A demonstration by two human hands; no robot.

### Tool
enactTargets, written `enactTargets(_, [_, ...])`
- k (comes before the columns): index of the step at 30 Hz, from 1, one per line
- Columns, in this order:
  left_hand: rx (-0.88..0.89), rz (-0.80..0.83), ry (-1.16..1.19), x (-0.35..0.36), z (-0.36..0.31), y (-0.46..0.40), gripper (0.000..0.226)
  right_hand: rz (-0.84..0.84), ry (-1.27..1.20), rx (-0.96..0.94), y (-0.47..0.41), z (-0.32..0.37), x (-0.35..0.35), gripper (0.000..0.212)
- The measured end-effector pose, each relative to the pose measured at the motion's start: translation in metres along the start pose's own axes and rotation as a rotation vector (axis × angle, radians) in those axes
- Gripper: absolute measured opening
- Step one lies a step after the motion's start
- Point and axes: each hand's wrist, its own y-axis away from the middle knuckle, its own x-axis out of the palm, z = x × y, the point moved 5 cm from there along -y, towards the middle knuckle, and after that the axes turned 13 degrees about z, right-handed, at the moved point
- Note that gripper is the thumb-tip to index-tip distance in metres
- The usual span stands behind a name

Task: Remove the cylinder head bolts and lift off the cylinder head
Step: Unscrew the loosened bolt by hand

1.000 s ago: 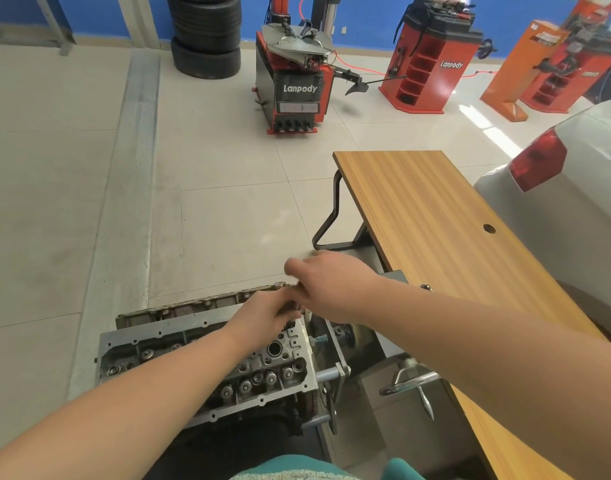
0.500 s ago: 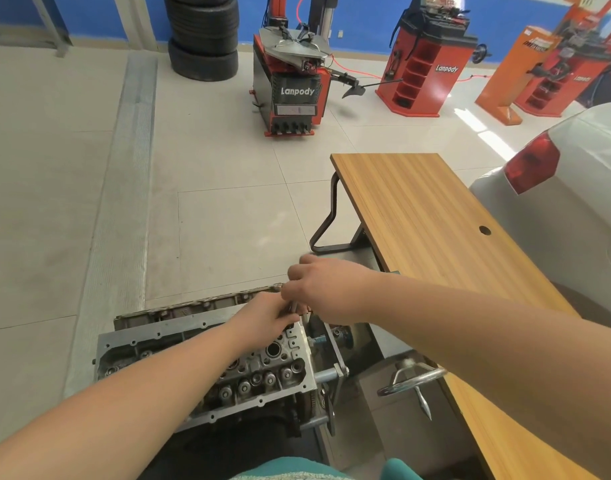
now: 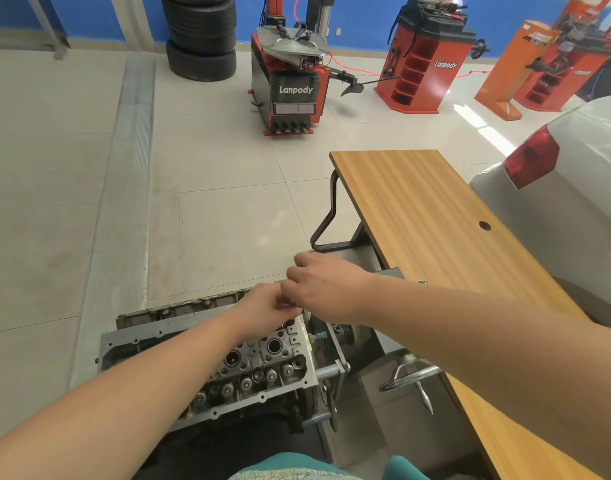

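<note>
The grey metal cylinder head (image 3: 259, 368) sits on an engine stand low in the view, with open bores and valve parts showing on top. Both hands meet over its far right corner. My left hand (image 3: 264, 311) has its fingers curled round a small dark metal part (image 3: 290, 305) that is mostly hidden. My right hand (image 3: 323, 289) comes in from the right and pinches the same part from above, knuckles up. Whether this part is a bolt cannot be made out.
A wooden table (image 3: 435, 220) stands to the right, with a white car (image 3: 557, 188) beyond it. The stand's crank handle (image 3: 406, 375) sticks out under the table edge. A red tyre changer (image 3: 290, 81), stacked tyres (image 3: 202, 36) and other red machines stand far back on the tiled floor.
Both hands stay joined over the far right corner of the head. The right hand's fingers have shifted slightly over the small part.
</note>
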Motion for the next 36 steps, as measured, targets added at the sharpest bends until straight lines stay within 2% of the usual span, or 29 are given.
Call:
enactTargets(2, [0.004,0.002,-0.031,-0.004,-0.004,0.0,0.022,0.019,-0.03,0.004,0.001,-0.001,0.0,0.019])
enactTargets(3, [0.019,-0.002,-0.042,-0.005,-0.006,0.0,0.03,0.012,-0.112,0.067,0.001,-0.003,-0.003,0.019])
enactTargets(5, [0.037,-0.04,-0.038,-0.006,-0.005,0.0,0.039,0.009,-0.361,0.313,0.001,-0.015,-0.009,0.034])
enactTargets(6, [0.034,-0.069,-0.024,-0.005,-0.004,0.0,0.035,0.03,-0.45,0.428,-0.001,-0.021,-0.008,0.041])
enactTargets(8, [0.044,-0.129,0.036,-0.003,-0.001,0.002,0.02,0.1,-0.457,0.528,-0.007,-0.023,-0.005,0.04])
enactTargets(12, [0.093,-0.16,0.05,-0.005,-0.001,0.003,0.033,0.112,-0.416,0.462,-0.011,-0.011,-0.004,0.013])
enactTargets(15, [0.092,-0.062,-0.007,-0.008,-0.003,0.001,0.027,0.072,-0.376,0.268,-0.007,-0.006,-0.007,0.025])
enactTargets(17, [0.068,0.048,-0.064,-0.005,-0.005,-0.002,0.018,0.059,-0.266,0.136,-0.003,-0.005,-0.009,0.022])
enactTargets(18, [0.053,0.089,-0.084,-0.005,-0.006,-0.002,0.023,0.056,-0.206,0.091,-0.001,-0.007,-0.009,0.022])
enactTargets(20, [0.056,0.118,-0.146,-0.005,-0.011,-0.002,0.045,0.076,-0.165,0.037,0.005,-0.011,-0.007,0.022])
enactTargets(22, [0.057,0.076,-0.163,-0.007,-0.011,-0.005,0.05,0.068,-0.269,0.097,0.008,-0.015,-0.007,0.016])
enactTargets(25, [0.047,-0.039,-0.09,-0.007,-0.005,-0.004,0.031,0.057,-0.505,0.372,0.006,-0.02,-0.006,0.04])
enactTargets(27, [0.031,-0.076,-0.071,-0.004,0.0,-0.004,0.018,0.083,-0.448,0.498,-0.001,-0.017,-0.001,0.04])
enactTargets(28, [0.051,-0.087,-0.092,-0.002,-0.001,-0.004,0.027,0.075,-0.394,0.509,-0.004,-0.013,0.0,0.034])
enactTargets(30, [0.084,-0.085,-0.108,-0.001,-0.005,-0.002,0.049,0.029,-0.362,0.48,-0.007,-0.007,0.001,0.025])
enactTargets(31, [0.09,-0.068,-0.107,-0.002,-0.005,-0.002,0.05,0.005,-0.353,0.461,-0.007,-0.005,0.002,0.022])
enactTargets(34, [0.073,0.04,-0.107,-0.002,-0.008,0.001,0.021,-0.013,-0.284,0.354,-0.005,-0.002,-0.002,0.012])
enactTargets(36, [0.063,0.111,-0.141,-0.002,-0.009,0.002,0.018,-0.005,-0.203,0.199,-0.002,0.001,-0.004,0.008])
